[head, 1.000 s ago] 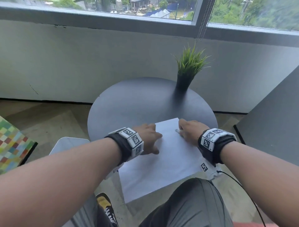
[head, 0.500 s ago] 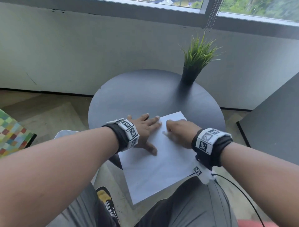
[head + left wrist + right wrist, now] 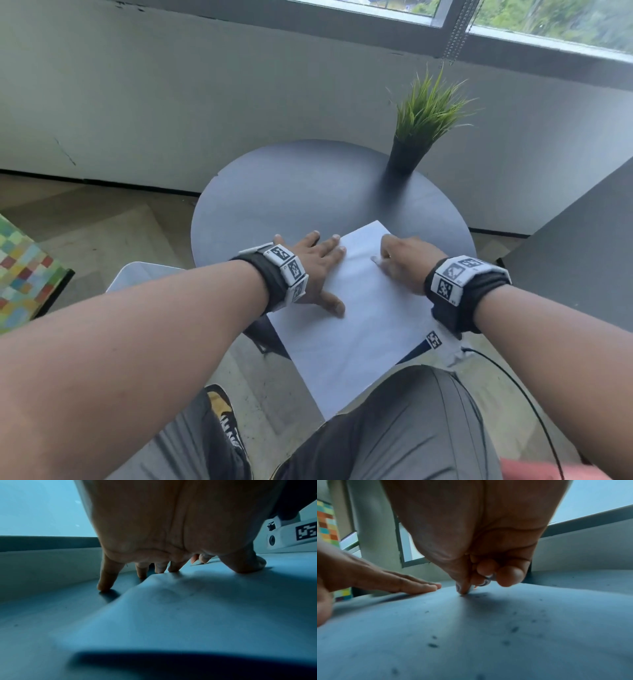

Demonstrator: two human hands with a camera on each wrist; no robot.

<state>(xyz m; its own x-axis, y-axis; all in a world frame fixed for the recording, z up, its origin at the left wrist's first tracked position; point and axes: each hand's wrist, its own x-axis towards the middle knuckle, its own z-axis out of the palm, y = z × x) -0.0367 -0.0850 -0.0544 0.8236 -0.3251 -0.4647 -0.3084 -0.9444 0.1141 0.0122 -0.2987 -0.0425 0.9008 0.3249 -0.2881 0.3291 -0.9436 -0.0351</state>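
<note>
A white sheet of paper [image 3: 363, 329] lies on the round dark table [image 3: 291, 192], its near part hanging over the front edge above my lap. My left hand [image 3: 327, 274] lies flat on the sheet's left edge with straight, spread fingers [image 3: 106, 580]; the outer ones touch the bare tabletop beside the paper [image 3: 188, 615]. My right hand [image 3: 387, 262] is curled on the far right part of the sheet. In the right wrist view its fingers are tucked into the palm and one fingertip [image 3: 462, 589] presses down on the paper [image 3: 471, 635]. I see nothing held in it. My left hand [image 3: 393, 582] lies flat beside it.
A potted grass plant [image 3: 421, 116] stands at the table's far right. A white seat [image 3: 137, 274] and a chequered coloured cushion [image 3: 20, 274] are to the left. A dark cabinet [image 3: 582, 257] stands at the right. A black cable [image 3: 531, 411] hangs from my right wrist.
My left hand's fingers have gone from curled to straight and spread on the paper's left edge. The right hand stays curled, pressing on the sheet. My view has tilted down.
</note>
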